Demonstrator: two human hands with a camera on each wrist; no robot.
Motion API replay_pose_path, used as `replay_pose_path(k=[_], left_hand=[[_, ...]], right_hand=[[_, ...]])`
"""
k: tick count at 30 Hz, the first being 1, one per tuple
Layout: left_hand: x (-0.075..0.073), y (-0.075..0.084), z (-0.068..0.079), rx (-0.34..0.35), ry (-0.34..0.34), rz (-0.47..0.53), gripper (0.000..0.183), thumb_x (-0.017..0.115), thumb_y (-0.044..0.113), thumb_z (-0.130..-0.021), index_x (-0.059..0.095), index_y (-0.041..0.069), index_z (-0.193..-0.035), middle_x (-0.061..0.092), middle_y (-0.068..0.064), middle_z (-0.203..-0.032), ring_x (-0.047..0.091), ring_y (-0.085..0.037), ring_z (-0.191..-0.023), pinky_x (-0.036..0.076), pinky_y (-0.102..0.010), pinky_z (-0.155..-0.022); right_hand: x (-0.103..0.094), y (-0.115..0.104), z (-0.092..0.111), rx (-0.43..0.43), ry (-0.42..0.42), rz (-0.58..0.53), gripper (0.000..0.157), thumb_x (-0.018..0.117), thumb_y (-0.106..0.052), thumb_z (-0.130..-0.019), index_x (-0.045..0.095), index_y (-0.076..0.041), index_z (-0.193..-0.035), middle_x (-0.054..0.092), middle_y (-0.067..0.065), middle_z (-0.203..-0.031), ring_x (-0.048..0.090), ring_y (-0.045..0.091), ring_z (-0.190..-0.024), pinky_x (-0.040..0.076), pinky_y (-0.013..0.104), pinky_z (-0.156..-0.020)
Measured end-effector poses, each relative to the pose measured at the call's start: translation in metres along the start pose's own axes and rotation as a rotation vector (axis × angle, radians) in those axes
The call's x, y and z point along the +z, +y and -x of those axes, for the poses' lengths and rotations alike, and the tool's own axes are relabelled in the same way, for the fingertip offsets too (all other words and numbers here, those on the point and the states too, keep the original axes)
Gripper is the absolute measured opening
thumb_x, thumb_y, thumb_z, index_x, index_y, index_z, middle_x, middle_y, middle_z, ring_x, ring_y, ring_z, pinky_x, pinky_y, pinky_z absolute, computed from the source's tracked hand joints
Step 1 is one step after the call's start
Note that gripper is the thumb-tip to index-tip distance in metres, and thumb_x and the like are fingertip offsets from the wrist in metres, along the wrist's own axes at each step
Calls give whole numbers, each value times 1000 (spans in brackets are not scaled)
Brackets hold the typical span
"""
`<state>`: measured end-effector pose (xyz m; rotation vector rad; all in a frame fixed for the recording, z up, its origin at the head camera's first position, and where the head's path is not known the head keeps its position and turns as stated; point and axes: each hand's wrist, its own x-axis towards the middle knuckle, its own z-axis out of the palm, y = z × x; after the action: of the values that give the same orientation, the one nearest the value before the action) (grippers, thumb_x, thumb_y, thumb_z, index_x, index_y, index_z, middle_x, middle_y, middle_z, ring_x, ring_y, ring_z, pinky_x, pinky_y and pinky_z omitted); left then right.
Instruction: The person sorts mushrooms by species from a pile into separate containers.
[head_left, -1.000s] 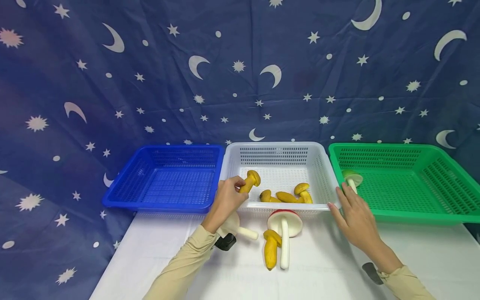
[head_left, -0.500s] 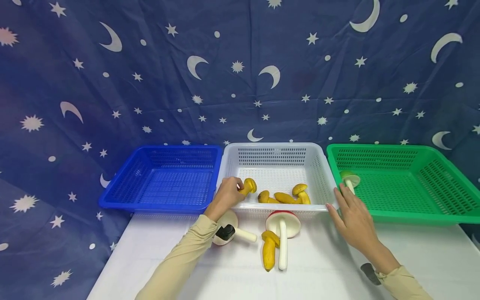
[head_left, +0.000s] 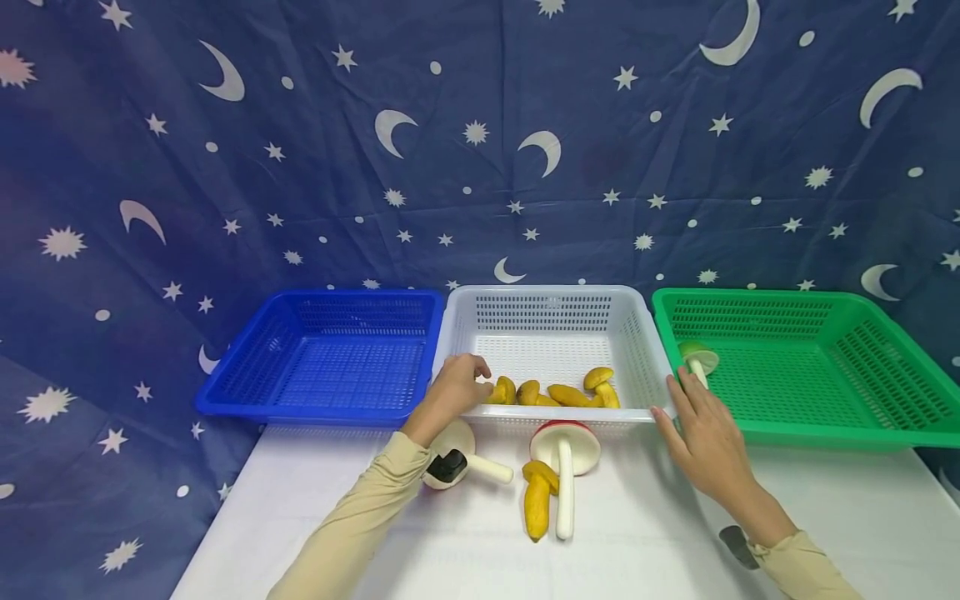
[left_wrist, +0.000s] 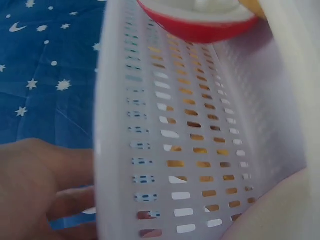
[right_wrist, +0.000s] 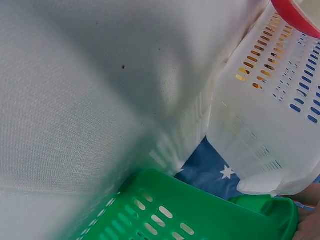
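In the head view my left hand [head_left: 455, 387] reaches over the front left corner of the white basket [head_left: 558, 412], its thumb and index finger apart. Right beside the fingertips, a yellow mushroom [head_left: 506, 390] lies inside. Several other yellow mushrooms lie along the front of this basket, one with a rounded cap [head_left: 599, 380]. My right hand [head_left: 708, 437] has its fingers extended at the neighbouring rims of the white and green baskets, thumb on the white corner. The left wrist view shows the left hand [left_wrist: 45, 190] partly hidden behind the perforated wall.
A blue basket [head_left: 315, 412] stands left, a green basket [head_left: 840, 435] right, holding a green-capped mushroom [head_left: 699, 357]. On the white table in front lie a red-capped mushroom [head_left: 566, 483], a yellow mushroom [head_left: 537, 507] and a white-stemmed mushroom [head_left: 489, 468] partly behind the left wrist.
My left hand has lowered the yellow mushroom into the front left of the white basket and let go of it. The right hand has stayed at the rims.
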<state>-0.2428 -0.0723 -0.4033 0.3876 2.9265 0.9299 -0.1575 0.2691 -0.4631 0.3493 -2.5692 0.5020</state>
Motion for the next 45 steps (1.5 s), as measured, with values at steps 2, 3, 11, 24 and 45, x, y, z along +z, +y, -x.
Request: replay_pose_path(k=[2,3,11,24,45], left_hand=[[-2,0,4,45,19,28,15,70,10,-78,71,4,-92,65,-12,-89,56,-25,-87,49,-37,-75],[-3,0,6,65,29,47,14,69,10,-79,71,4,-92,66,-12,-90,58,-26,-87,49,-37,-76],[-9,4,29,201,163,188,12,68,7,-80,70,5,-91,70,-9,-90,65,-27,-87,52,-40,-78],[-11,16,66,180,231,347,11,68,7,-80,71,11,-90,69,-2,-90,64,-15,-82,53,-22,-62],[9,21,106,195,104,394,12,72,5,-80,71,13,-89,69,2,-84,65,-10,-77,53,-22,-61]], right_hand=[[0,0,0,-1,-1,2,57,52,-32,-96,42,7,-138,34,26,-146,33,45,-131,24,58,-107],[0,-1,0,-1,0,3,57,52,-32,-96,42,7,-137,34,26,-146,33,45,-131,24,58,-107],[2,-1,0,2,-4,0,57,51,-32,-96,41,7,-138,33,25,-146,32,45,-131,23,57,-108],[0,-1,1,-10,6,-15,56,50,-31,-97,41,7,-138,33,26,-146,32,44,-132,21,52,-111],[3,-1,1,-7,35,-3,57,51,-32,-97,42,6,-138,35,25,-145,33,41,-133,22,51,-111]])
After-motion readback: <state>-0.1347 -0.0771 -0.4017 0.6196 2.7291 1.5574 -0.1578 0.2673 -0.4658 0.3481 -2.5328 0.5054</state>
